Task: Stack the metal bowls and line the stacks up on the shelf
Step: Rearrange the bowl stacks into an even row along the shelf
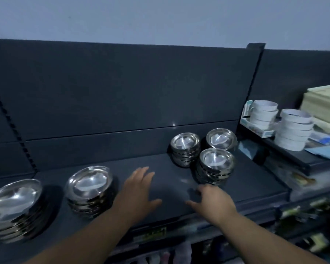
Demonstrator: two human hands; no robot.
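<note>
Two spread, empty hands: left hand (139,189) beside bowl stack (90,191); right hand (211,201) below another stack (214,165).

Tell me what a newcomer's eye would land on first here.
The shiny stacks of metal bowls on the dark shelf: two wide stacks at the left and three smaller stacks clustered at the right. Next, the two empty hands over the bare middle, left hand and right hand. Then the white rings stacked further right.

Two bowl stacks (90,189) sit left on the shelf (170,168), three stacks (215,164) clustered right
</note>
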